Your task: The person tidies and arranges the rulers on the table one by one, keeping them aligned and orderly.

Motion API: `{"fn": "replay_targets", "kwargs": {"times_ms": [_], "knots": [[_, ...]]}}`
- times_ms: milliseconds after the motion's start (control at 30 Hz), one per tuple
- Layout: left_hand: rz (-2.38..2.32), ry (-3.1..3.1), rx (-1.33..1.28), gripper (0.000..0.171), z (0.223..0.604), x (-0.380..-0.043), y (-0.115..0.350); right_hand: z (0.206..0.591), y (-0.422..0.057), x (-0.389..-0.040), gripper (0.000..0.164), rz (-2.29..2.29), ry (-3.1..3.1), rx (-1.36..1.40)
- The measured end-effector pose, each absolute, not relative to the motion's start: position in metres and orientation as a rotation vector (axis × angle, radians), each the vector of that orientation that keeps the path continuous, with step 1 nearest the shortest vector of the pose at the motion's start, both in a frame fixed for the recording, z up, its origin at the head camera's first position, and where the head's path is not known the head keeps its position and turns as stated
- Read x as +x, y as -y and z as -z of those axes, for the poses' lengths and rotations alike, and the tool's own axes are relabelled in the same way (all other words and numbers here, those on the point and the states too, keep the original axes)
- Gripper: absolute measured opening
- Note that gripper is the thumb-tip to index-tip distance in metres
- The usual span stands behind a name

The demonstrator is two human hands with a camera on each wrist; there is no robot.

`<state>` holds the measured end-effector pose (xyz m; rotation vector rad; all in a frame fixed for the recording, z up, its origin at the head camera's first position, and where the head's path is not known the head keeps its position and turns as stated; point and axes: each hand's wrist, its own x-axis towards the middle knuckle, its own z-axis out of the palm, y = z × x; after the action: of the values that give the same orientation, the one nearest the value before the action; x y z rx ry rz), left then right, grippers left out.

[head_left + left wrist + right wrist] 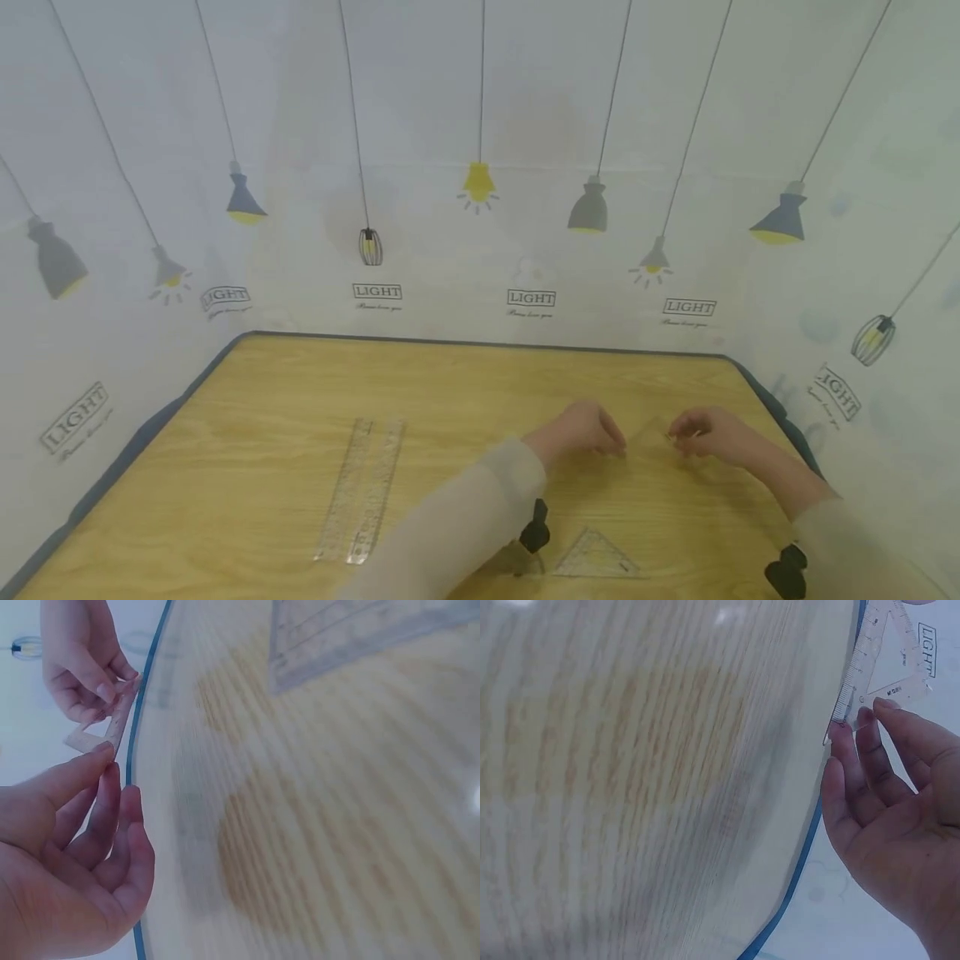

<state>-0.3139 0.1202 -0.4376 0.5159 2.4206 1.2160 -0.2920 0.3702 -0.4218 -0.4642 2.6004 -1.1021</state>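
Note:
A clear set square (859, 671) with printed scales is held up between both hands, a little above the wooden table. My left hand (581, 433) pinches one corner of it between thumb and forefinger, as the left wrist view shows. At another corner, the thumb and fingertips of my right hand (900, 772) pinch it, the other fingers loosely bent. In the head view the set square is faint between the hands. A second clear set square (600, 557) lies flat on the table, nearer the body than the hands.
Two clear straight rulers, a left one (341, 496) and a right one (378, 492), lie side by side left of the left sleeve. The wooden table (247, 417) has a dark blue edge. A wall covering (450, 100) printed with hanging lamps surrounds it.

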Motion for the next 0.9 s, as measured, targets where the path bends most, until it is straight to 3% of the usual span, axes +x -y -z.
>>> {"fn": "replay_targets", "kwargs": {"times_ms": [433,900], "knots": [[-1.089,-2.373,0.584,0.011,0.433,-0.287,-0.116,0.417,-0.37,-0.265,0.023,1.176,-2.468,-0.513],[-0.857,-2.349,0.882,0.012,0.43,-0.265,-0.12,0.422,-0.385,-0.235,0.021,1.268,-2.239,-0.616]]}}
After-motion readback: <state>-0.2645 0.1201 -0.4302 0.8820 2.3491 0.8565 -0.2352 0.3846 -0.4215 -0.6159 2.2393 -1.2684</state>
